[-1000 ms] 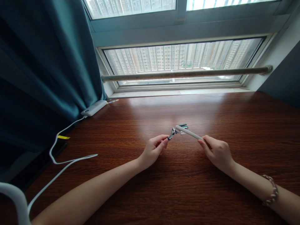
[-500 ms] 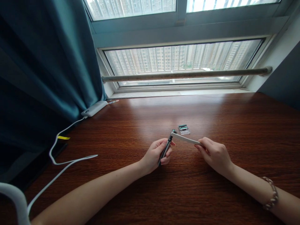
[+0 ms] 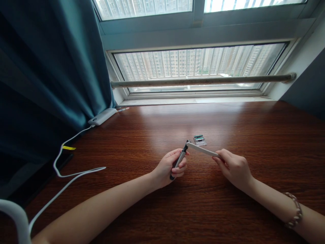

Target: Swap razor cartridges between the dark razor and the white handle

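Since a second ago the white stick (image 3: 203, 150)'s tip has come clear of the clear case (image 3: 202, 143), and the razor (image 3: 180, 159) has turned, showing more handle. Left of the case and nearer me, my left hand (image 3: 166, 166) curls round that handle, probably leaving its head free at the stick's tip. Right of the case, my right hand (image 3: 235, 168) pinches the stick's other end, likely for reach. The case seems to hold green-striped blades (image 3: 199, 138).

Left hand (image 3: 166, 167): I grip with it curled.
Right hand (image 3: 236, 167): I pinch, apart from the left.
Left forearm (image 3: 109, 203): mine, slanting inward.
Right forearm (image 3: 267, 196): slanting inward.
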Tool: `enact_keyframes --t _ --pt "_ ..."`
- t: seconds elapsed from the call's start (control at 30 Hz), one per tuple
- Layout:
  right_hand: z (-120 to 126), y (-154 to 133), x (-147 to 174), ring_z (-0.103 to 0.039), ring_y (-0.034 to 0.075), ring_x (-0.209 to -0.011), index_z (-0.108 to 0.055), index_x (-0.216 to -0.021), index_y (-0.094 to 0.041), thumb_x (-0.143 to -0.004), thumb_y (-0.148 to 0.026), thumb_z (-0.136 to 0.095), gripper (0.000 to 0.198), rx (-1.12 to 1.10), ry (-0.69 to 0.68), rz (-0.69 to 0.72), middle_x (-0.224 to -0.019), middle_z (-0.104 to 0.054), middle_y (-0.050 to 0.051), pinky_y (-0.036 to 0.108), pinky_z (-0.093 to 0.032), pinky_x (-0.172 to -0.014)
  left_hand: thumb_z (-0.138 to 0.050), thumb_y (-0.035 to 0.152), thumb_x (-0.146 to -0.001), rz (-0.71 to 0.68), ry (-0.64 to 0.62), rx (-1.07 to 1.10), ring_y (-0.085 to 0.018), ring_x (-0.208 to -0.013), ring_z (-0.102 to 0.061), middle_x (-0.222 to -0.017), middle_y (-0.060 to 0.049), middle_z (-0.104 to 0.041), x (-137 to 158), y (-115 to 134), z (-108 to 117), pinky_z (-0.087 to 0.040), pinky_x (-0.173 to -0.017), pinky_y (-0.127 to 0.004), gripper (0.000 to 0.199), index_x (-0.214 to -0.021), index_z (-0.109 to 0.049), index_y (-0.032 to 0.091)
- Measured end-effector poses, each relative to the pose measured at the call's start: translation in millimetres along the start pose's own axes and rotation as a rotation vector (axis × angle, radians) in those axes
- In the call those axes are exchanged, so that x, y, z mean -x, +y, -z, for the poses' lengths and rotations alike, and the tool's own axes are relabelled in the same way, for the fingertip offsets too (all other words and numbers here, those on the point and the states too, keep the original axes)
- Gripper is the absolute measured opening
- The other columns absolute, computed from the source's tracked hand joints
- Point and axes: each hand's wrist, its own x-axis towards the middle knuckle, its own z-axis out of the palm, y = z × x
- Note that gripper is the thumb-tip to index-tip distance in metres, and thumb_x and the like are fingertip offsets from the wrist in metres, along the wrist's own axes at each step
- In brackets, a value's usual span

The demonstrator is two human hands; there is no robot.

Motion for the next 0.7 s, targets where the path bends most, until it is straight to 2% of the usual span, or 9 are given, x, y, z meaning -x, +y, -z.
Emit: enact_keyframes --t 0.13,0.27,0.4,0.5,0.63,0.7 --pt "-0.8 0.7 0.5 -0.049 0.010 -0.050 -0.054 -0.077 -0.017 -0.087 -0.031 -0.042 0.020 -0.005 0.005 -0.099 -0.063 -0.054 0.000 0.022 -0.030 -0.050 -0.037 0.035 -0.086 0.011 -0.010 -0.001 0.001 -0.036 -0.017 -0.058 0.004 -0.036 0.9 0.4 -1.0 -0.011 -0.032 -0.010 0.024 -0.091 -0.050 0.015" --pt "-1.7 1.3 1.0 -0.053 0.011 -0.057 -0.055 -0.083 -0.017 -0.086 -0.028 -0.042 0.017 0.004 -0.043 0.037 -0.067 -0.057 0.001 0.022 -0.032 -0.054 -0.038 0.030 -0.086 0.023 -0.039 0.002 0.001 -0.037 -0.017 -0.060 0.004 -0.035 1.8 1.2 -1.1 -0.011 -0.032 -0.010 0.019 -0.090 -0.049 0.015" --pt "-2.0 2.2 1.3 -0.052 0.011 -0.056 -0.055 -0.081 -0.017 -0.086 -0.027 -0.043 0.017 0.029 0.016 0.011 -0.066 -0.057 0.001 0.021 -0.032 -0.054 -0.037 0.030 -0.086 0.031 -0.043 0.023 0.001 -0.036 -0.018 -0.060 0.004 -0.035 1.7 1.8 0.2 -0.012 -0.032 -0.010 0.020 -0.089 -0.049 0.014" --pt "-1.4 1.5 1.2 -0.053 0.011 -0.058 -0.055 -0.083 -0.017 -0.086 -0.027 -0.043 0.016 0.025 -0.035 0.067 -0.069 -0.058 0.001 0.021 -0.033 -0.055 -0.036 0.030 -0.087 0.042 -0.048 0.028 0.001 -0.036 -0.019 -0.059 0.004 -0.036 1.3 1.6 1.1 -0.012 -0.032 -0.010 0.021 -0.088 -0.049 0.014" --pt "-0.9 0.4 0.7 -0.055 0.011 -0.059 -0.055 -0.083 -0.017 -0.086 -0.027 -0.043 0.016 0.055 -0.009 0.028 -0.070 -0.059 0.001 0.021 -0.033 -0.055 -0.036 0.033 -0.086 0.054 -0.050 0.034 0.001 -0.035 -0.020 -0.058 0.004 -0.036 1.0 1.3 2.6 -0.013 -0.031 -0.010 0.023 -0.088 -0.049 0.014" --pt "-1.1 0.5 0.6 -0.054 0.011 -0.058 -0.055 -0.083 -0.017 -0.086 -0.027 -0.042 0.017 0.023 -0.029 0.053 -0.069 -0.059 0.001 0.021 -0.034 -0.055 -0.036 0.034 -0.086 0.062 -0.045 0.039 0.001 -0.034 -0.021 -0.058 0.005 -0.036 1.0 1.4 3.4 -0.013 -0.031 -0.010 0.024 -0.088 -0.049 0.013"
